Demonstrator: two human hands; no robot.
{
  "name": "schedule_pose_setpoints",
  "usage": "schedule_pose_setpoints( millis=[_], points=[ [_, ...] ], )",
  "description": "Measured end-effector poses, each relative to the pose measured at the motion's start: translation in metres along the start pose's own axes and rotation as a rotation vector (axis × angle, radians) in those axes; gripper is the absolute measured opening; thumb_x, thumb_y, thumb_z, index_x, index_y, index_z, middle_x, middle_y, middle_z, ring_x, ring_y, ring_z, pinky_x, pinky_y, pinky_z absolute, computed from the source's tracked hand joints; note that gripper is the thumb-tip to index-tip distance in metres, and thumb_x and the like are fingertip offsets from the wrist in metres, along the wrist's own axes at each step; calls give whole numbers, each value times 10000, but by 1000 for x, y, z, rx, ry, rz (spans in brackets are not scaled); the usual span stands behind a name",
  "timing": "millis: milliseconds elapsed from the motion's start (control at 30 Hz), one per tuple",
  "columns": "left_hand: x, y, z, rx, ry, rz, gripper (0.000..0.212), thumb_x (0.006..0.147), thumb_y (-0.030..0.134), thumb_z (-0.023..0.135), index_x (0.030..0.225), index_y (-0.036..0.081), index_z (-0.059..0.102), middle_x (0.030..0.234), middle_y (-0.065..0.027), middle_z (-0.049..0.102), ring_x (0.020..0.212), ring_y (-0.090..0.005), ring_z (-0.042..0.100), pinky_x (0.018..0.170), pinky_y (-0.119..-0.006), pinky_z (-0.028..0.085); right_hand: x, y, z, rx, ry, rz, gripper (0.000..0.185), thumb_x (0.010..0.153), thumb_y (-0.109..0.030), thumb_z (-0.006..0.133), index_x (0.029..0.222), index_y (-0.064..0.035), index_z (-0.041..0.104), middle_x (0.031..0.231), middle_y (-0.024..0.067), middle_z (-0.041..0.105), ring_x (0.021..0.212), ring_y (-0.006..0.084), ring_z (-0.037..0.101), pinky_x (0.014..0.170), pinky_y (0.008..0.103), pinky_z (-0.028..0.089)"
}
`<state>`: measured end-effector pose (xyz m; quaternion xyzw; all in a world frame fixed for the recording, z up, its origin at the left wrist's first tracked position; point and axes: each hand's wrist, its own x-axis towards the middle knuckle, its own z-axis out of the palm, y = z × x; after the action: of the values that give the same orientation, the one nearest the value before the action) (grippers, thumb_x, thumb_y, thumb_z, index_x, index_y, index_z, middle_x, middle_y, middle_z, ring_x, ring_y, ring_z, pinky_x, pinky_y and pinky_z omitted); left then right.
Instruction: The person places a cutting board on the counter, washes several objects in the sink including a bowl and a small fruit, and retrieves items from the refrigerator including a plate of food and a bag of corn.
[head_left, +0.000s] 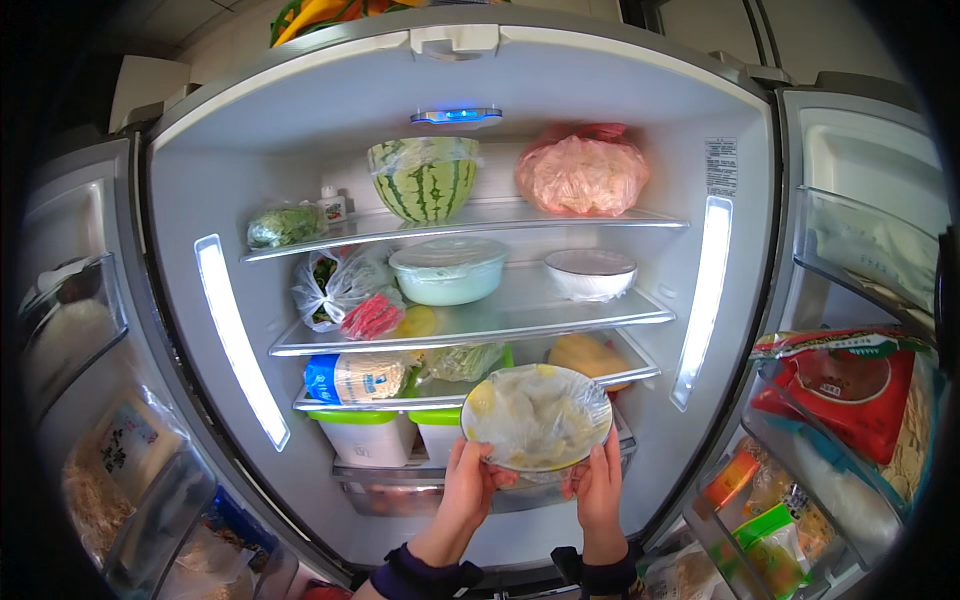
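Between my two hands is a shallow plate (537, 418) covered in clear plastic wrap, with pale food under it that I cannot identify. My left hand (472, 480) grips its lower left rim, and my right hand (598, 480) grips the lower right rim. The plate is in front of the lower shelves of an open refrigerator. Behind it, the lower glass shelf (540, 375) holds a bag of dried noodles (358, 378) and a yellowish oblong item (587, 358). One shelf up are a lidded pale green bowl (448, 274) and a wrapped white bowl (592, 276).
A wrapped watermelon half (426, 180), a pink plastic bag (583, 171) and bagged greens (285, 225) sit on the top shelf. White bins with green rims (361, 435) stand low down. Both open doors carry loaded racks, with a red package (844, 397) at right.
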<state>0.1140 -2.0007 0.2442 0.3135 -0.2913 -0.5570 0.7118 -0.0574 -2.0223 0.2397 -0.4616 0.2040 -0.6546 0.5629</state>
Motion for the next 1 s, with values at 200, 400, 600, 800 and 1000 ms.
schedule_pose_setpoints(
  millis=[200,400,600,800,1000],
  points=[
    [55,-13,22,10,3,-68,317,865,219,530,1073,11,414,830,-158,612,640,-246,638,549,-315,515,42,1,-21,-77,38,9,538,986,-153,418,1478,-138,201,893,57,585,555,83,504,415,203,378],
    [80,-14,34,44,11,-98,326,901,271,528,1059,27,381,885,-178,590,665,-261,651,595,-339,554,64,4,-23,-59,80,11,696,930,-119,547,1495,-139,142,827,52,585,594,74,526,435,183,389],
    [82,5,40,313,-61,-240,483,965,446,448,1187,18,417,1022,-177,603,719,-253,645,641,-354,557,94,14,-28,-298,134,23,682,949,-166,543,1496,-140,137,832,88,596,603,85,538,430,197,395],
    [79,8,10,504,-90,112,396,951,307,533,1228,33,466,1056,-125,598,665,-155,589,602,-290,526,101,19,-2,25,85,73,750,962,-131,502,1484,-158,-35,1024,219,609,855,252,652,640,322,547],
    [99,44,-21,1362,221,837,461,856,170,593,1266,14,450,1114,-203,566,980,-332,560,841,-402,473,114,25,6,537,-72,210,610,969,-72,405,1461,-131,49,1278,343,408,1179,459,485,990,459,455]
  ],
)
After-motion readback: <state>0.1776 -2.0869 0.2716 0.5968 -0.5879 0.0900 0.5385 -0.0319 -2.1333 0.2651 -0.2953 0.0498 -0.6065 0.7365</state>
